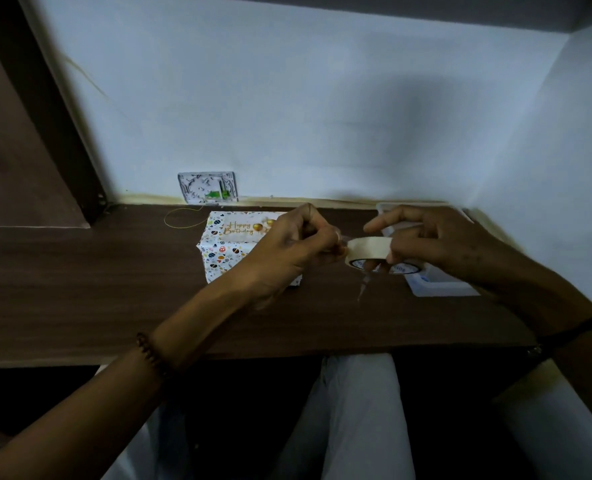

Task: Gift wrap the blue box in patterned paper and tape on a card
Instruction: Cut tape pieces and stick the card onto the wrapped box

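Observation:
The box wrapped in patterned paper [223, 254] stands on the dark wooden desk [79, 289], left of centre. A "Happy Birthday" card [240, 228] lies on its top. My right hand [436, 242] grips a roll of cream masking tape [369, 249] just right of the box, above the desk. My left hand [298, 245] pinches the tape's free end at the roll's left side and partly hides the box's right part.
A clear plastic container [440, 284] sits on the desk at the right, behind my right hand. A small patterned plate [207, 187] is fixed on the wall by the desk's back edge, with a thin yellow string [180, 220] below it. My legs are under the front edge.

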Demonstrator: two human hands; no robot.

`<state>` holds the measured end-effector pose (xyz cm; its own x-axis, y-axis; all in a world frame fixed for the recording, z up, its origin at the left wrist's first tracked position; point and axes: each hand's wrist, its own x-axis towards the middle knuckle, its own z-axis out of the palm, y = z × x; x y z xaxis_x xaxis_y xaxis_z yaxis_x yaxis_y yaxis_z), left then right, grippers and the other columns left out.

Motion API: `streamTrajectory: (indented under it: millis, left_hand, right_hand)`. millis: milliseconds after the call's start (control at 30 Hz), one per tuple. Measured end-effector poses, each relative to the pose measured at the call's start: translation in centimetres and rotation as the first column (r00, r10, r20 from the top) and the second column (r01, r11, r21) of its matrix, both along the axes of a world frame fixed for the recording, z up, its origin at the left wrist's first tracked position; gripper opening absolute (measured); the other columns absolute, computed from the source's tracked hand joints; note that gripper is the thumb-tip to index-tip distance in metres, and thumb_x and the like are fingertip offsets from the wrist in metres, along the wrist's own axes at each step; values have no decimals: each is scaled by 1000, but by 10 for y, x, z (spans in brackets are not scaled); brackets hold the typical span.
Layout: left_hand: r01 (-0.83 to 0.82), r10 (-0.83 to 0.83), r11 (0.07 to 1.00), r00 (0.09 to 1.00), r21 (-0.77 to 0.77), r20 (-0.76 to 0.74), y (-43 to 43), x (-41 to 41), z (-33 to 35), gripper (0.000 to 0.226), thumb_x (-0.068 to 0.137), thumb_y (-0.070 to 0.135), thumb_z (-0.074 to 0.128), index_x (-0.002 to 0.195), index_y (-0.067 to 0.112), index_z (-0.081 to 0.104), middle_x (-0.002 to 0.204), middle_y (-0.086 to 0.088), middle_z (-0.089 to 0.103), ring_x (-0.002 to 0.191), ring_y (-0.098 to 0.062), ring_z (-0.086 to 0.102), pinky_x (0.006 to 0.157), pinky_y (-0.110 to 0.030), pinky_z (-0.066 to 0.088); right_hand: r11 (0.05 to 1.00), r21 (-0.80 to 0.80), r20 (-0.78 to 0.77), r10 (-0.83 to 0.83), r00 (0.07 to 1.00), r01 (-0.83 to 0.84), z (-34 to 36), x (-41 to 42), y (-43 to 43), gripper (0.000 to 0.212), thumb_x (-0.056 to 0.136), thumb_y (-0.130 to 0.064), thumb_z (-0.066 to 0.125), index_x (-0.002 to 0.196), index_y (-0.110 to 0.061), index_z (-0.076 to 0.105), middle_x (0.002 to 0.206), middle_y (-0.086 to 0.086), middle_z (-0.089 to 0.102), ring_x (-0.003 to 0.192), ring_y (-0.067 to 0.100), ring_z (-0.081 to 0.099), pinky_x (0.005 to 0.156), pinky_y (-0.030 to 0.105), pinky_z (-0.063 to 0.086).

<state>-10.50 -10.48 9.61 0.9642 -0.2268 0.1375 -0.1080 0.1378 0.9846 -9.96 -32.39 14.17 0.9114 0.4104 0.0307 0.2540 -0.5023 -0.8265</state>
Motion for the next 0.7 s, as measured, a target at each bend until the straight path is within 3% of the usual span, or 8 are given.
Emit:
streamTrajectory:
  millis: [100,233,367,533,700]
  left_hand:
    - [12,-13,999,1000,39,14,-2,0,1,11,95,-2,57,87,4,52,82,2,70,97,-30,67,97,-47,54]
    - [13,-14,999,1000,37,23,-6,0,3,16,95,-3,55,83,5,51,94,-16,64,103,-39,67,98,-49,54]
    - [12,-15,992,1000,-122,-27,-7,-1,5,23,95,-8,52,77,6,48,80,-11,65,96,-28,70,94,-43,56]
    - [49,-95,934,989,-355,-112,-1,2,9,27,98,-5,44,74,5,49,71,-10,66,74,-18,69,85,-45,60]
    - [30,-125,874,978,-485,-164,5,4,12,33,97,-2,47,65,4,52,75,-12,58,74,-22,65,77,-52,59]
  right_hand:
    - [1000,-21,-96,-10,995,8,1,-2,8,24,93,-4,55,110,-20,63,70,-2,75,58,11,64,56,20,51]
    - [998,17,-114,-61,992,63,-6,-1,14,19,97,-18,53,111,-14,65,61,0,63,45,12,46,42,20,36]
    - [981,114,-28,-152,988,154,-6,0,12,21,98,-21,53,106,-14,71,68,-11,65,52,5,57,44,19,39]
    - [975,192,10,-116,993,111,-6,5,4,23,99,-14,51,99,-17,74,72,-6,67,53,10,60,51,26,42]
    - [955,295,-60,-7,998,24,-9,6,-2,29,97,3,44,106,-6,70,76,21,69,67,40,60,52,29,53]
